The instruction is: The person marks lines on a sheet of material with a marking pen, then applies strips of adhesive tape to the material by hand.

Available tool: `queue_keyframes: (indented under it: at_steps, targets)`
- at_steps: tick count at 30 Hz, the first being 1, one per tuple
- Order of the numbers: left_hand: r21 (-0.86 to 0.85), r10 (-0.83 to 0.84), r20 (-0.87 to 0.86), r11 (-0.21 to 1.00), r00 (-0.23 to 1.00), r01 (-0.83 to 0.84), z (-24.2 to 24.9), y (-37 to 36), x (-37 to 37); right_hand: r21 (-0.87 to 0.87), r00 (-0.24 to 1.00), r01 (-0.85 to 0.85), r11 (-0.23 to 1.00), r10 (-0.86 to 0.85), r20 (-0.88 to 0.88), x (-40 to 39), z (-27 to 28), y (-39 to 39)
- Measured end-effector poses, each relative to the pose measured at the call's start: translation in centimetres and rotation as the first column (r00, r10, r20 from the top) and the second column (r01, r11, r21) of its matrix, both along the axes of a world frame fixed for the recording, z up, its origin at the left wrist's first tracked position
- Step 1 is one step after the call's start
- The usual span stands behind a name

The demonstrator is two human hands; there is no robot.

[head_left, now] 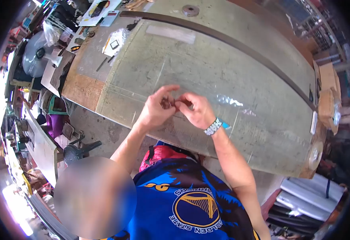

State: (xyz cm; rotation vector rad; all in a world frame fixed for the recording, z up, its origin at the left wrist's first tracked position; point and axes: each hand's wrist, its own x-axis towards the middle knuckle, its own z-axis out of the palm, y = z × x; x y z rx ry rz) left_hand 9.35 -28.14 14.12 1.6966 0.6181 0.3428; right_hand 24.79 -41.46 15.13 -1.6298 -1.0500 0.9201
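Both my hands meet above the near edge of the worktable [135,72]. My left hand [157,109] is cupped, its fingers curled round a few small reddish-brown pieces [166,103] whose kind I cannot make out. Beside it, my right hand [195,111] has thumb and forefinger pinched together at the left fingertips. A tiny brown bit [176,103] shows between the two hands, at the right fingertips. A patterned band [213,126] circles my right wrist.
A long dark metal bar [239,44] crosses the table behind my hands. Farther back sits a round disc [190,11]. A plastic bag [115,42] and a thin dark tool [101,64] lie to the left. A fan [39,54] stands past the table's left end, cardboard [327,92] at the right.
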Motion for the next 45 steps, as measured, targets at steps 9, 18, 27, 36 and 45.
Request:
queue_keyframes:
  at_steps: [9,18,27,36,45]
  targets:
    - [0.011,-0.119,-0.224,0.992,0.967,0.125,-2.3,11.6,-0.3,-0.036,0.976,0.213,0.976,-0.214,-0.030,8.1,-3.8,2.1]
    - [0.267,0.173,-0.118,0.954,0.978,-0.136,-6.6,30.0,10.1,-0.080,0.850,0.516,0.853,-0.521,-0.078,17.2,-7.6,12.2]
    - [0.622,0.546,0.031,0.645,0.837,-0.444,-12.9,33.3,17.2,-0.116,0.808,0.590,0.799,-0.582,0.097,21.1,-12.4,21.2]
    - [0.720,0.552,0.155,0.505,0.819,-0.476,-13.4,33.6,17.0,-0.121,0.751,0.649,0.751,-0.609,0.255,21.7,-14.8,20.8]
    - [0.753,0.514,0.141,0.499,0.846,-0.428,-13.5,33.8,16.9,-0.076,0.681,0.703,0.707,-0.637,0.361,17.6,-13.3,20.2]
